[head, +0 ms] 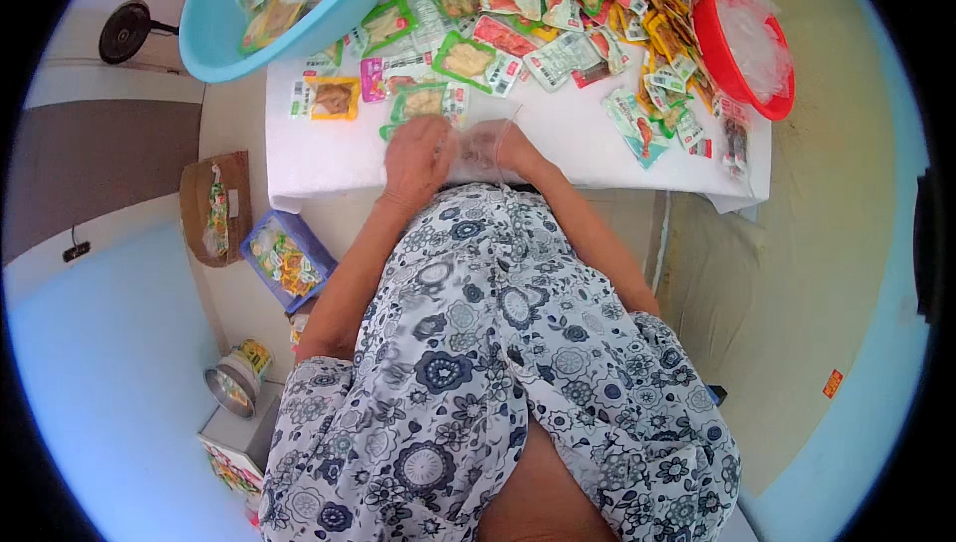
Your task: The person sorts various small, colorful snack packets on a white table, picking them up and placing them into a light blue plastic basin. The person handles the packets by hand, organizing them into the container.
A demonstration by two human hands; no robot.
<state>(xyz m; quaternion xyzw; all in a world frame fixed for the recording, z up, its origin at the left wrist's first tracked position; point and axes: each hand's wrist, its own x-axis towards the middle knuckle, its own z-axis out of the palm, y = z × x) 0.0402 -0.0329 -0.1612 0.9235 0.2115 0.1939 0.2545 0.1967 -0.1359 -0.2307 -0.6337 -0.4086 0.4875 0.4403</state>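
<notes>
A clear plastic bag [472,165] is held low at the front edge of the white-covered table [321,165]. My left hand [420,157] is curled on the bag's left side, its fingers blurred. The fingers of my right hand [514,144] bend around the other side, partly behind the see-through film. What the bag contains is too blurred to tell. Just beyond my left hand lies a green-edged food packet [418,102], partly covered by that hand. A yellow-edged packet [334,98] of brown food sits farther left, and a teal-and-white packet [635,126] lies to the right.
A heap of sealed food packets [515,0] covers the table's far part. Packets fill a light-blue basin [299,41] at left; a red basin [706,26] at right holds clear bags. On the floor at left stand a cardboard box [196,202] and a blue crate [272,284].
</notes>
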